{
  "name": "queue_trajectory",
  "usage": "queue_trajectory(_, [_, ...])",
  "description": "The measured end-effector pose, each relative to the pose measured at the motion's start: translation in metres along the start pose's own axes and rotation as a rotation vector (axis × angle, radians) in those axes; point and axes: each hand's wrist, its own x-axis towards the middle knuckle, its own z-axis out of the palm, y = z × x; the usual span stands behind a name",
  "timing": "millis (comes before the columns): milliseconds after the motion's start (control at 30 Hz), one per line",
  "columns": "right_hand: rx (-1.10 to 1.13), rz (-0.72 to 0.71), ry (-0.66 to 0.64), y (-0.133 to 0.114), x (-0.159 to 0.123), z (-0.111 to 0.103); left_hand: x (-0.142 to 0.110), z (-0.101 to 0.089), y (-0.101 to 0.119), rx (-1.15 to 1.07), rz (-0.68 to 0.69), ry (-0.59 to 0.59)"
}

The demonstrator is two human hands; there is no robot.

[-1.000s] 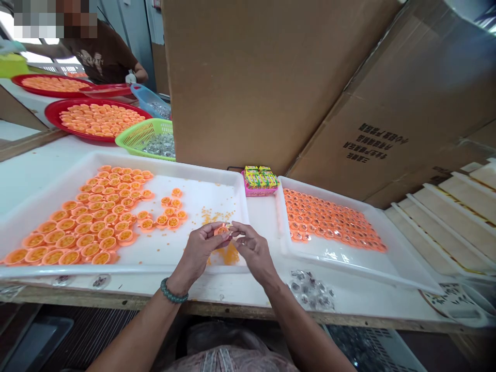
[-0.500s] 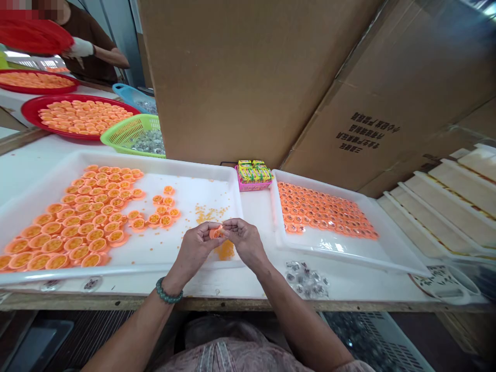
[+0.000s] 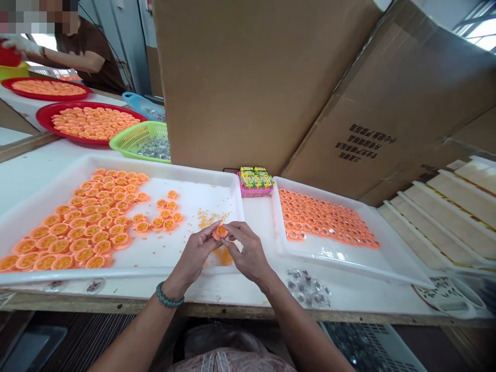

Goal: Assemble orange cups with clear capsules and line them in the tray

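Note:
My left hand (image 3: 198, 249) pinches a small orange plastic cup (image 3: 220, 231) between thumb and fingers, over the right end of the large white tray (image 3: 155, 263). Close against the cup's right side are the thumb and fingertips of my right hand (image 3: 250, 253), bent around its edge. Yellow-orange bits (image 3: 222, 256) lie scattered on the tray beneath the hands. Rows of orange cups filled with such bits (image 3: 89, 217) cover the tray's left part, with a smaller group (image 3: 166, 212) nearer the middle.
To the right, a second white tray (image 3: 349, 263) holds rows of orange pieces with clear tops. Clear domed pieces (image 3: 308, 289) lie by the front edge. A pink basket (image 3: 256, 192) of yellow packets stands before cardboard (image 3: 248, 93). A green basket (image 3: 116, 142) and a co-worker (image 3: 93, 57) are at the left.
The cup has turned and shows more of its rim between my hands. My right fingers have spread slightly. The co-worker's raised red tray has moved left, mostly out of view.

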Motion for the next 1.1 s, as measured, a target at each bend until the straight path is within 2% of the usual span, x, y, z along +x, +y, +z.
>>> queue_trajectory(100, [-0.018, -0.009, 0.114, 0.009, 0.002, 0.013, 0.001, 0.000, 0.001, -0.050, -0.030, 0.003])
queue_trajectory(200, [0.017, 0.040, 0.226, 0.011, 0.005, 0.023, 0.004, -0.002, 0.000, -0.113, -0.048, 0.031])
queue_trajectory(300, [0.091, 0.103, 0.242, 0.008, 0.008, 0.024, 0.006, -0.005, 0.000, -0.187, -0.065, 0.042])
queue_trajectory(500, [0.173, 0.182, 0.220, 0.001, 0.008, 0.011, 0.006, -0.007, 0.000, -0.264, -0.056, 0.096])
queue_trajectory(633, [0.247, 0.287, 0.141, 0.000, 0.011, 0.001, 0.006, -0.007, 0.000, -0.288, -0.033, 0.106])
queue_trajectory(800, [0.336, 0.386, -0.036, 0.005, 0.028, -0.012, 0.007, -0.007, -0.001, -0.203, -0.053, 0.089])
queue_trajectory(1000, [0.272, 0.380, -0.177, 0.005, 0.041, -0.015, 0.006, -0.005, -0.002, -0.123, -0.047, 0.075])
queue_trajectory(1100, [0.159, 0.333, -0.192, 0.003, 0.043, -0.014, 0.005, -0.004, -0.002, -0.100, -0.046, 0.061])
